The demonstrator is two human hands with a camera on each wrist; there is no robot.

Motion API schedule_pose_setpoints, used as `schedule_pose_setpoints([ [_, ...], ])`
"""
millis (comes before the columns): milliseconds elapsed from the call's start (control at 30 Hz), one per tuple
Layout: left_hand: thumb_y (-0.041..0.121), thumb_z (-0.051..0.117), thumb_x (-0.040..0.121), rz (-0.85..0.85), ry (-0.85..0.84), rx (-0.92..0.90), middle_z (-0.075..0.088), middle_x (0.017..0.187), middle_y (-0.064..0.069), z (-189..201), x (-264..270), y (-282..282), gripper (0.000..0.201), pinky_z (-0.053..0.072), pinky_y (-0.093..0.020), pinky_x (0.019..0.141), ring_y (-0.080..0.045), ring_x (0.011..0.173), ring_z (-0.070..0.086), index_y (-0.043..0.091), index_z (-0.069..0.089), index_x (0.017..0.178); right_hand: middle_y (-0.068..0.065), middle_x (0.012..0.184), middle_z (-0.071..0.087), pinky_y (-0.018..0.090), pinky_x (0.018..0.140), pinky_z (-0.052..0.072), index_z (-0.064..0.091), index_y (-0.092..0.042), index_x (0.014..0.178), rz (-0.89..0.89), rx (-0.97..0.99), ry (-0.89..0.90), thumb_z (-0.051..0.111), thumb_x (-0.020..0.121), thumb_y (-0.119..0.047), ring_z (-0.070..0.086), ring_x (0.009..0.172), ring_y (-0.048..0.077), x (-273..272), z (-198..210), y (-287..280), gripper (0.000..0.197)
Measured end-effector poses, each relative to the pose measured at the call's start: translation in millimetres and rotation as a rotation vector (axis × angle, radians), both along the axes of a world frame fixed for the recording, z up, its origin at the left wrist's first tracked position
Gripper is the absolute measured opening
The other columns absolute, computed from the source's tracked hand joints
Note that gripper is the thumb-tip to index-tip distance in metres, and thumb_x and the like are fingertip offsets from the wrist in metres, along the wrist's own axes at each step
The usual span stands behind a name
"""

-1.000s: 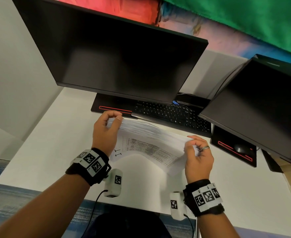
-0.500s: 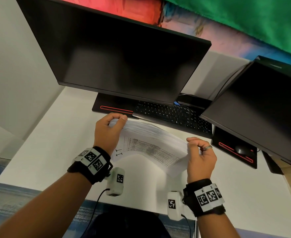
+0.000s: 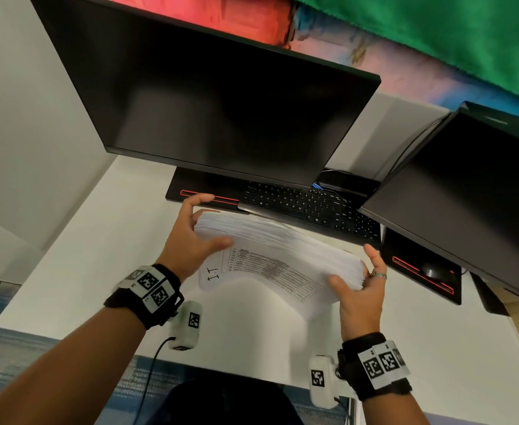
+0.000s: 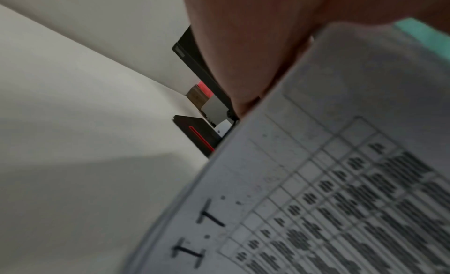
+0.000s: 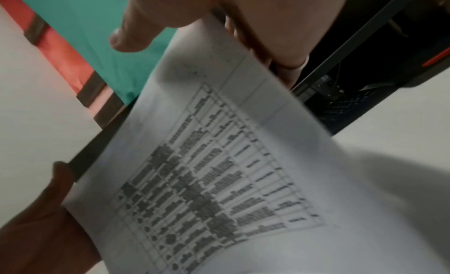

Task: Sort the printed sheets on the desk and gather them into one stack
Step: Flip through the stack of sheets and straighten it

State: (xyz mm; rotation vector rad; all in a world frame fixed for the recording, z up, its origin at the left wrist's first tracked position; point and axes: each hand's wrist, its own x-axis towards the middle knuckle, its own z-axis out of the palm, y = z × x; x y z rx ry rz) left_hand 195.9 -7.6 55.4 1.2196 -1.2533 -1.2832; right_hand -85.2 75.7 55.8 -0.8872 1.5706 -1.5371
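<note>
A thick stack of printed sheets [image 3: 276, 240] stands on its long edge above the white desk [image 3: 83, 256]. Its front sheet shows a table and the letters "I.T" [image 4: 194, 237]. My left hand [image 3: 191, 237] grips the left end, with the thumb across the front and the fingers behind. At the right end, my right hand [image 3: 359, 286] cups the stack with fairly straight fingers behind it and the thumb spread in front. The right wrist view shows the front sheet [image 5: 219, 162] bowing outward, blurred. The lower edge of the stack is hidden.
A black keyboard [image 3: 307, 207] lies just behind the stack, under a large dark monitor [image 3: 215, 102]. A second monitor [image 3: 466, 194] overhangs the right side, above a mouse [image 3: 433, 269] on a black pad [image 3: 420, 289]. The desk's front edge runs near my wrists.
Both hands have uncurled from over the stack's top edge and now bracket its two ends. The stack has shifted slightly and looks squarer.
</note>
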Motion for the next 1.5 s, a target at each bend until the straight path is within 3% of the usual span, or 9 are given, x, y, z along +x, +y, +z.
schedule_pose_setpoints([
  [67,0.006,0.084,0.07,-0.068,-0.109,0.044,0.067,0.096,0.0,-5.5,7.0,-1.3,0.055,0.06,-0.028,0.068,-0.015,0.086,0.07,0.024,0.056,0.114,-0.004,0.109,0.066,0.02,0.077,0.058,0.054,-0.023,0.13,0.068,0.09,0.048,0.081,0.069,0.011,0.069,0.095,0.003,-6.6,-6.4,3.3,0.075],
  [133,0.013,0.083,0.073,-0.047,-0.219,0.016,0.072,0.088,-0.002,-6.1,7.6,-2.9,0.026,0.058,-0.031,0.068,-0.013,0.08,0.07,0.024,0.068,0.091,0.001,0.1,0.076,0.026,0.079,0.061,0.068,-0.019,0.11,0.09,0.12,0.076,0.084,0.07,0.002,0.073,0.095,0.015,-7.4,-6.7,0.6,0.048],
  [233,0.02,0.082,0.071,-0.022,-0.196,-0.106,0.073,0.088,0.0,-2.5,4.2,-3.3,0.015,0.059,-0.032,0.069,-0.015,0.077,0.069,0.02,0.072,0.081,-0.005,0.092,0.078,0.02,0.071,0.059,0.072,-0.018,0.097,0.023,0.052,0.03,0.082,0.073,0.001,0.075,0.088,0.015,-9.4,-1.2,-3.9,0.032],
  [400,0.033,0.085,0.068,-0.119,-0.098,-0.091,0.066,0.1,-0.002,-10.9,4.7,5.7,0.046,0.062,-0.034,0.068,-0.018,0.088,0.069,0.018,0.06,0.105,0.005,0.109,0.068,0.025,0.076,0.059,0.064,-0.026,0.105,-0.011,0.079,0.078,0.088,0.068,-0.005,0.068,0.096,0.017,-6.7,-11.2,-2.0,0.049],
  [500,0.037,0.072,0.076,-0.016,-0.063,-0.177,0.062,0.103,-0.007,-12.0,-5.0,9.6,0.045,0.059,-0.027,0.067,-0.013,0.088,0.066,0.019,0.054,0.114,0.003,0.111,0.066,0.025,0.078,0.059,0.063,-0.03,0.108,-0.029,0.076,0.094,0.09,0.066,-0.007,0.066,0.098,0.015,-2.7,-13.9,-5.2,0.055],
  [567,0.036,0.065,0.083,0.078,-0.181,-0.307,0.061,0.102,-0.002,-4.5,-12.8,11.2,0.033,0.056,-0.019,0.068,-0.004,0.089,0.062,0.019,0.057,0.11,0.002,0.112,0.067,0.028,0.081,0.059,0.062,-0.034,0.108,-0.037,0.069,0.083,0.09,0.067,-0.009,0.068,0.1,0.015,-2.0,-14.4,-6.4,0.056],
  [700,0.029,0.06,0.09,0.116,-0.48,-0.54,0.056,0.107,0.006,-1.1,-15.9,5.0,0.021,0.054,-0.023,0.082,0.001,0.099,0.053,0.014,0.072,0.1,0.004,0.113,0.07,0.038,0.092,0.057,0.063,-0.03,0.111,-0.051,0.087,0.091,0.091,0.066,-0.013,0.069,0.104,0.02,-2.6,-15.7,-8.8,0.056],
  [867,0.034,0.059,0.091,0.069,-0.747,-0.712,0.06,0.117,-0.008,-4.8,-9.0,4.1,0.031,0.049,-0.03,0.087,-0.017,0.106,0.052,0.014,0.074,0.109,0.004,0.112,0.07,0.045,0.093,0.057,0.062,-0.026,0.114,-0.067,0.11,0.101,0.091,0.067,-0.016,0.069,0.103,0.021,-2.1,-17.5,-7.9,0.056],
  [1500,0.05,0.042,0.097,-0.058,-0.976,-0.723,0.055,0.131,-0.014,0.7,2.6,4.2,0.05,0.052,-0.043,0.089,-0.031,0.112,0.052,0.017,0.061,0.129,0.004,0.113,0.071,0.046,0.095,0.056,0.061,-0.02,0.12,-0.059,0.122,0.121,0.09,0.069,-0.021,0.07,0.103,0.021,-0.8,-18.3,-9.3,0.059],
])
